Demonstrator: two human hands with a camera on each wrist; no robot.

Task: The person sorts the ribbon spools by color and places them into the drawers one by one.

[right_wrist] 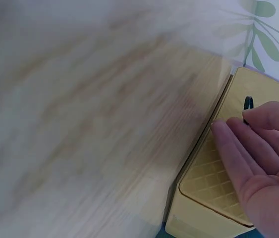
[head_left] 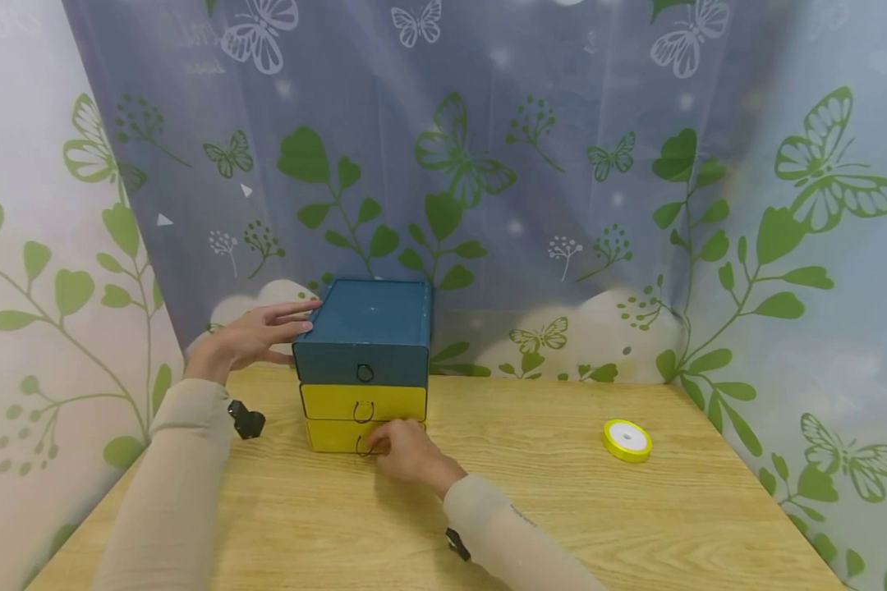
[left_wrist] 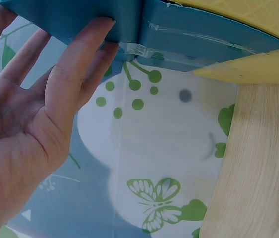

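A small drawer cabinet, with a blue top [head_left: 377, 308] and stacked drawer fronts, stands on the wooden table. Its uppermost drawer [head_left: 333, 364] is blue; the middle drawer [head_left: 325, 401] and the bottom drawer [head_left: 330, 437] are yellow, each with a dark ring pull. My left hand [head_left: 255, 332] is at the cabinet's upper left side, fingers spread and fairly straight, fingertips against the blue wall [left_wrist: 124, 22]. Down at the bottom drawer, my right hand [head_left: 408, 453] pinches the ring pull [right_wrist: 249, 103] between thumb and forefinger. All the drawers look closed in the head view.
To the right on the table [head_left: 547, 501] lies a flat yellow-rimmed roll [head_left: 627, 441] with a white face. A curtain [head_left: 547, 189] printed with leaves and butterflies hangs right behind the cabinet. Small black devices [head_left: 246, 419] sit by both sleeves.
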